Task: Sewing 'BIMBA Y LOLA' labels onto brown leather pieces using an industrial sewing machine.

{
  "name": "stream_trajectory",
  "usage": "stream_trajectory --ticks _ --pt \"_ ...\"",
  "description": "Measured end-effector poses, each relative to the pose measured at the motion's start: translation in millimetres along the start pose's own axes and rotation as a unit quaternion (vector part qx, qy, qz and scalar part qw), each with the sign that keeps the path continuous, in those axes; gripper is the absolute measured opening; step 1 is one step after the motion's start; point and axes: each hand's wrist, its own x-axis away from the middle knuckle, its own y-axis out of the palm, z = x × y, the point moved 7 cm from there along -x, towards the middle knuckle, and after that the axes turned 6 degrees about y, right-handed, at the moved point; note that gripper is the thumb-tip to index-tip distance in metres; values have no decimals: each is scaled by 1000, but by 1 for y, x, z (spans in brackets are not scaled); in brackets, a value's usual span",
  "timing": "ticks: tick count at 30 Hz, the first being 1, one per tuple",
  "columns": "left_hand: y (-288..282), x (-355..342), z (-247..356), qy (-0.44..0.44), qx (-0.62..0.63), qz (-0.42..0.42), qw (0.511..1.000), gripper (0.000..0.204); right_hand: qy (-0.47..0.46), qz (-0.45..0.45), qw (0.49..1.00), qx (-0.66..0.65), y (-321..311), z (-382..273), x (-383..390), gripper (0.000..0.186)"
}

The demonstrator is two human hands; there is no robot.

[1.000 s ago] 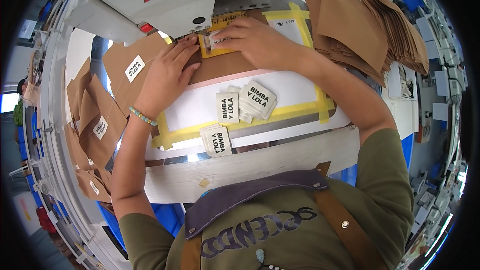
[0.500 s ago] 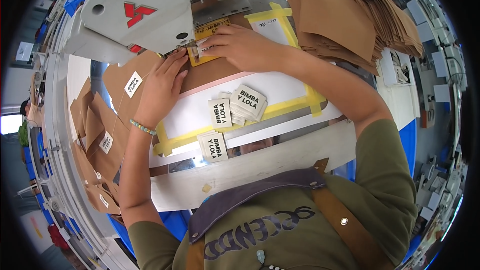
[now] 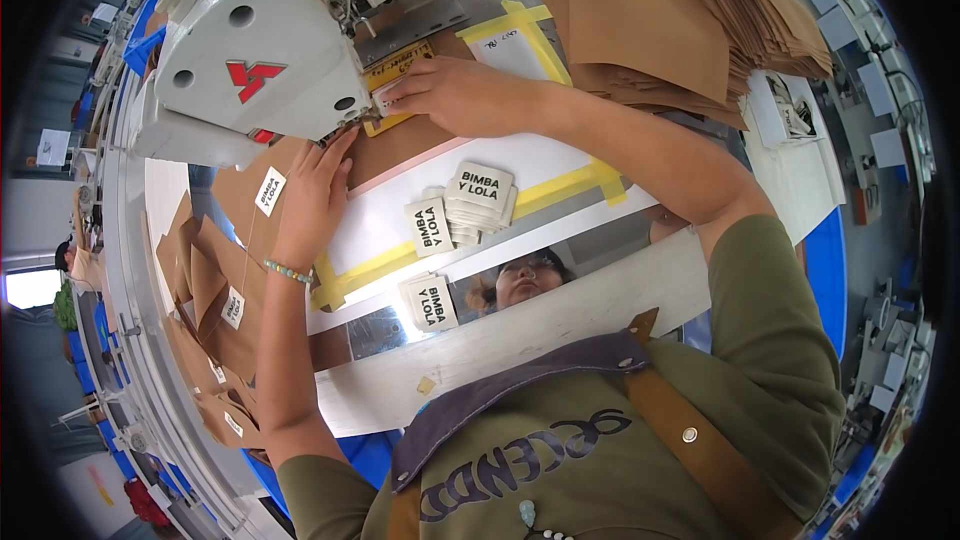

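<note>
A brown fabric piece [image 3: 395,147] lies flat on the table under the head of a white sewing machine [image 3: 255,50]. My left hand [image 3: 315,195] presses flat on the fabric's left part, fingertips close to the needle area. My right hand [image 3: 455,95] rests on the fabric to the right of the needle, fingers holding a small white label [image 3: 388,98] against it. A yellow tape frame [image 3: 560,185] marks the work area on the white table.
Several white printed labels [image 3: 478,202] lie in a loose pile mid-table, one more label [image 3: 430,302] nearer me. A tall stack of brown fabric pieces [image 3: 680,30] stands at right. Sewn brown pieces with labels [image 3: 215,280] trail off the left edge.
The view has tilted, so everything sits lower in the picture. Both hands have stayed on the fabric at the needle, shifting slightly toward the machine.
</note>
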Motion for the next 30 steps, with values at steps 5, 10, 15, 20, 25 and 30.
stream_trajectory --ticks 5,10,15,20,25,30 --pt "-15 6 6 -12 11 1 1000 46 26 25 998 -46 -25 7 17 49" --pt "-21 5 16 27 7 5 1000 48 101 91 989 -64 -83 39 30 46" --pt "-12 -1 21 24 15 1 1000 48 100 157 979 88 -77 67 37 26" --pt "-4 -5 18 0 -1 -37 999 49 123 163 975 87 -68 81 45 25" --pt "-1 -6 16 8 -9 -42 999 46 157 143 975 58 -61 89 48 27" --pt "7 -13 20 40 4 -37 999 42 164 143 975 48 -57 100 55 28"
